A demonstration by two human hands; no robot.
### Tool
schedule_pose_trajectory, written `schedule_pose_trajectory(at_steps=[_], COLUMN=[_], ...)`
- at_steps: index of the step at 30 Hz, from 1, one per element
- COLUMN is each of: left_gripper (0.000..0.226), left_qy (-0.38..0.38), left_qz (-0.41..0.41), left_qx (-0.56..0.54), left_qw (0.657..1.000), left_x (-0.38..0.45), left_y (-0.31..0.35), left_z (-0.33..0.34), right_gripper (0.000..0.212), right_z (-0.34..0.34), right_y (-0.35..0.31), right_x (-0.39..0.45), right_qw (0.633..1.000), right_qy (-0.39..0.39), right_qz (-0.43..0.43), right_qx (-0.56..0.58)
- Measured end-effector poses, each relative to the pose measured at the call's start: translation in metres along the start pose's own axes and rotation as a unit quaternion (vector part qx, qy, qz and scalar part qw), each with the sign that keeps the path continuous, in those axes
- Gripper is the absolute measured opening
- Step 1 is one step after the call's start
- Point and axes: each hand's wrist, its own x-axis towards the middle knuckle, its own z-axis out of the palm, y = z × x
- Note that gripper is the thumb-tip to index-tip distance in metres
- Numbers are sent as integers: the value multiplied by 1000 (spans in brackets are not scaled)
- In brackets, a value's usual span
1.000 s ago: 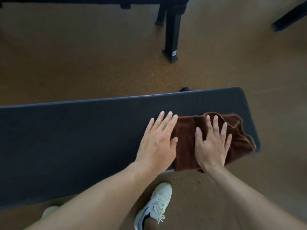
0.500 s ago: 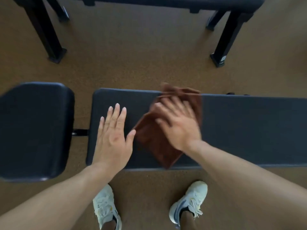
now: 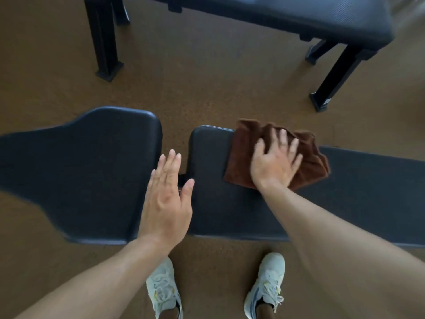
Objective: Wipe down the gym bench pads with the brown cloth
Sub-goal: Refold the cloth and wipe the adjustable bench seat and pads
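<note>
The right hand (image 3: 274, 163) is pressing flat, fingers spread, on the crumpled brown terry cloth (image 3: 241, 157), which is lying at the far left end of the long black padded back pad (image 3: 368, 192). The left hand (image 3: 166, 199) is hovering open, fingers straight, over the gap beside the wider black seat pad (image 3: 87, 171). White sneakers (image 3: 266, 286) are standing on the brown floor (image 3: 207, 88).

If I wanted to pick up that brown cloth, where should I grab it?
Probably the bunched folds along the brown cloth's far edge, coming from above with the fingers pinching downward. The cloth lies flat on the long bench pad, so the ridges raised there give something to pinch. The right hand presses its middle.
</note>
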Motion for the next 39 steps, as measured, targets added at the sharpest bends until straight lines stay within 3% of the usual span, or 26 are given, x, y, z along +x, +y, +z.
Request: schedule_pose_trajectory(at_steps=[3, 6, 10, 15, 17, 20, 23, 26, 32, 35, 39], left_gripper=[62, 59, 58, 56, 55, 59, 56, 60, 61, 56, 62], left_qy=[21, 27, 0, -32, -45, -52, -70, -106, -190, -217, -198], left_qz=[-2, 9, 32, 53, 78, 101, 113, 131, 172, 177, 165], left_qx=[5, 31, 60, 59, 54, 62, 69, 46, 39, 57, 52], left_qw=[1000, 999, 998, 996, 994, 992, 989, 985, 966, 958, 965], left_x=[1, 3, -1, -15, -22, -25, -29, -41, -55, -57, -54], left_y=[-2, 1, 17, 85, 125, 173, 216, 261, 324, 337, 332], left_z=[-16, -28, -19, 50, 85, 138, 192, 244, 341, 374, 383], right_gripper=[60, 54, 48, 55, 58, 61, 73, 77, 56, 58, 63], right_z=[28, 41, 34, 19, 7, -28, -56, -68, -113, -137, -160], right_y=[-63, -65, -5, 63, 91, 143, 199, 272, 415, 470, 535], right_x=[-45, -84, -119, -118, -103, -77, -41, 1, 77, 109, 128], right_qw=[973, 918, 872, 820, 840, 882, 895, 885, 924, 952, 997], right_qy=[-52, -81, -97, -96, -95, -175, -45, -52, -81, -72, -22], right_qz=[-221, -384, -477, -564, -533, -436, -434, -461, -364, -288, -78], right_qx=[-27, -66, -54, -18, 38, 42, 88, 18, -84, -80, -17])
